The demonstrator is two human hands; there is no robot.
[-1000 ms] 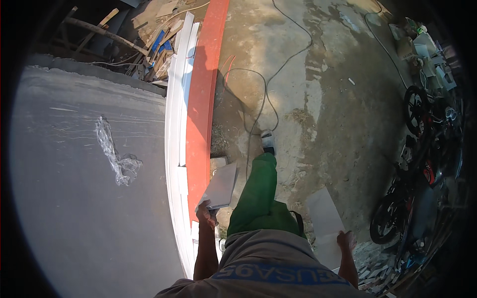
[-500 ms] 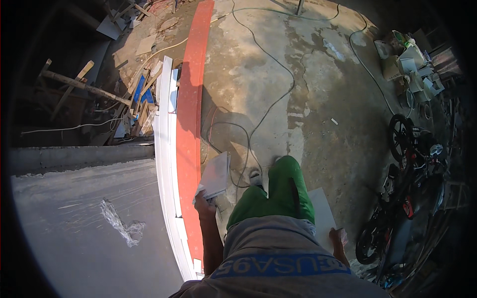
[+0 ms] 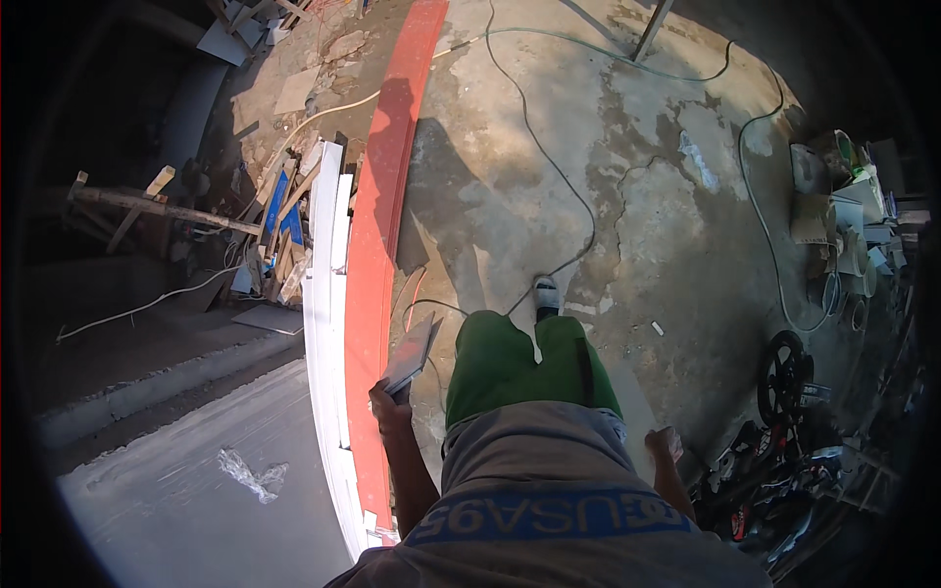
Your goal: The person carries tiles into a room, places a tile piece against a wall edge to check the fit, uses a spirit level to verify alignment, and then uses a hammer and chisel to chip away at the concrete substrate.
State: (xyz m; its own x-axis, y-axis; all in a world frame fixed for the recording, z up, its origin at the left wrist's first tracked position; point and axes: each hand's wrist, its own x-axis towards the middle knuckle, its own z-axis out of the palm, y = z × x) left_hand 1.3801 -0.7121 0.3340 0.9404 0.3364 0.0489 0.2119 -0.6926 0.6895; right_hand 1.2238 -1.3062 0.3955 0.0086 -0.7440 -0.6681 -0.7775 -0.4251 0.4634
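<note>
My left hand point(image 3: 392, 408) grips the lower end of a few thin flat grey boards point(image 3: 410, 355), held together beside my left thigh and seen nearly edge-on. Just left of that hand runs a long red plank point(image 3: 378, 211). At my right side, my right hand point(image 3: 663, 443) is closed at the edge of a pale flat board point(image 3: 635, 404) hanging by my leg. Its lower part is hard to make out against the floor. Whether there is more than one board on that side I cannot tell.
White strips point(image 3: 323, 323) lie along the red plank's left. A dark cable point(image 3: 580, 201) and a green hose point(image 3: 676, 76) cross the concrete floor. A motorbike point(image 3: 782, 382) and boxes point(image 3: 814, 218) stand right; scrap wood point(image 3: 284, 220) and a grey slab point(image 3: 186, 480) are left.
I have walked forward along the red plank, so the motorbike sits lower in view. A different foot shows in front. The left boards have turned more edge-on; both hands keep their hold.
</note>
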